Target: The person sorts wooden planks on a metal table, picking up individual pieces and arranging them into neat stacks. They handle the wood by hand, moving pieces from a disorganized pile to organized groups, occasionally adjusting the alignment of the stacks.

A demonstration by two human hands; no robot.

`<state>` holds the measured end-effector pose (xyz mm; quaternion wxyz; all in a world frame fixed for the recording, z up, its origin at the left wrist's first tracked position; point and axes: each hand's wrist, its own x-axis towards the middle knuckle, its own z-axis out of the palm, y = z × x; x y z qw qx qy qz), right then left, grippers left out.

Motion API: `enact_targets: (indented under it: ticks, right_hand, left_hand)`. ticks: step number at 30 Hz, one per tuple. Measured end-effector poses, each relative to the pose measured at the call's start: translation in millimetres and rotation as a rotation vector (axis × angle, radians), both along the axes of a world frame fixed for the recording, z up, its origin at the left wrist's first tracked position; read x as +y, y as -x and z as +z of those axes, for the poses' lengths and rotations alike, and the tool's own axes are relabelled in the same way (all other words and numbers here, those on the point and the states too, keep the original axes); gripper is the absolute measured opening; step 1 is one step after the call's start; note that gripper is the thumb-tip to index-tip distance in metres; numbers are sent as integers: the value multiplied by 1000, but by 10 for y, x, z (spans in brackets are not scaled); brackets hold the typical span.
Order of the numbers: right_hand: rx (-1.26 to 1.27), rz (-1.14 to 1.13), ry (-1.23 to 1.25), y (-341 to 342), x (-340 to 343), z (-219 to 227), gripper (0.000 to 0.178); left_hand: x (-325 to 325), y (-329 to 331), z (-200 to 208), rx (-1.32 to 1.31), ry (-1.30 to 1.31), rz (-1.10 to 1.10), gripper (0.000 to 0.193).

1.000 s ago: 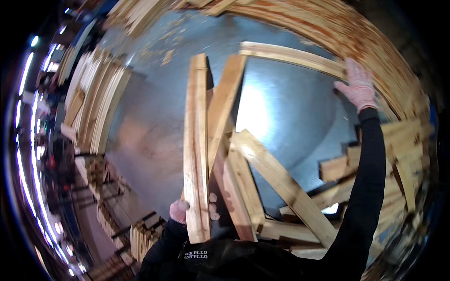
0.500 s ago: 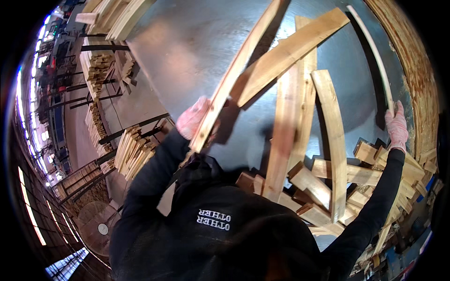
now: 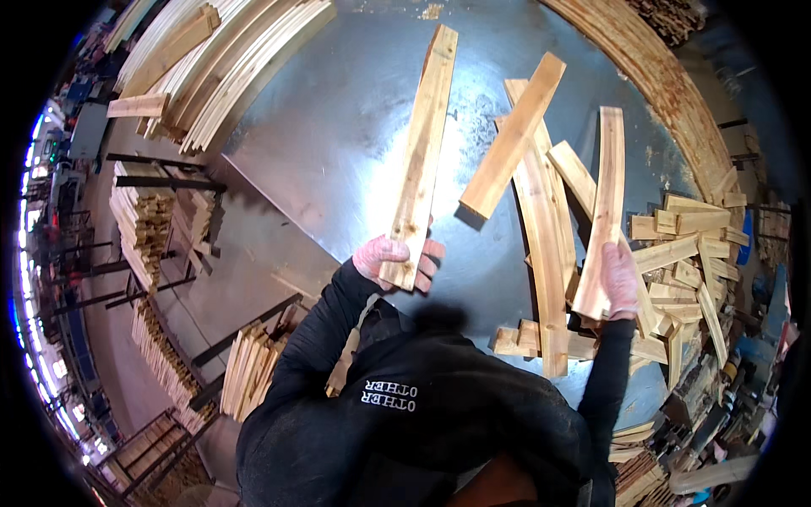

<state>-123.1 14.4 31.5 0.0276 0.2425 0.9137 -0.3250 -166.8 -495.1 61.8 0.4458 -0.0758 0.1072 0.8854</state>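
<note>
My left hand [image 3: 383,258], in a pinkish glove, is closed around the near end of a long pale wooden board [image 3: 422,152]. The board points away from me above the metal table [image 3: 312,144], its wide knotty face showing. On the right, my gloved right hand [image 3: 620,280] grips the near part of another wooden board [image 3: 608,177], which stretches away from me over the loose pieces. Between the two hands a shorter wooden board [image 3: 515,139] lies slanted across longer boards [image 3: 545,228]. A further board [image 3: 574,173] is partly hidden by the one in my right hand.
A heap of short wood offcuts [image 3: 693,221] sits at the table's right side. Long stacked boards [image 3: 262,63] lie at the far left. Racks with wood stacks [image 3: 139,228] stand left of the table. A rough wooden edge [image 3: 659,76] curves along the far right.
My right hand has come inward from the right edge with its board, whose wide face now shows. The board in my left hand has turned from its narrow edge to its wide face. The view has shifted.
</note>
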Motion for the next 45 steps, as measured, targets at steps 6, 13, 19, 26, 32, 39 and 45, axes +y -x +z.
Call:
enact_targets:
  ticks: [6,13,19,26,32,39,45]
  right_hand:
    - [330,-285,-128,-311,-1525,428,55]
    - [131,322,-182,-154,-2944,474,42]
    - [688,-11,1544,-331,-2177,1147,62]
    - [922,-261,1485,-982,-1797,1074,71]
    - [884,-633,1446,-889,-1791,959,77]
    - [721,-216,1771,-900,-1643,799,74]
    - [240,-50,200,-586,-1688,558,48]
  left_hand:
    - [-66,75,-157,141,408,-12,40]
    - [934,-93,-71,652,838,25,100]
    - [1267,255,818,820,249,-549,92]
    - [1668,-660,1003,876,460,-749,43]
    - [1891,-962,887,2077,679,-150,21]
    - [1628,-848,626,783,530,-468,42]
    - [1621,-467,798,506,614,-540,44]
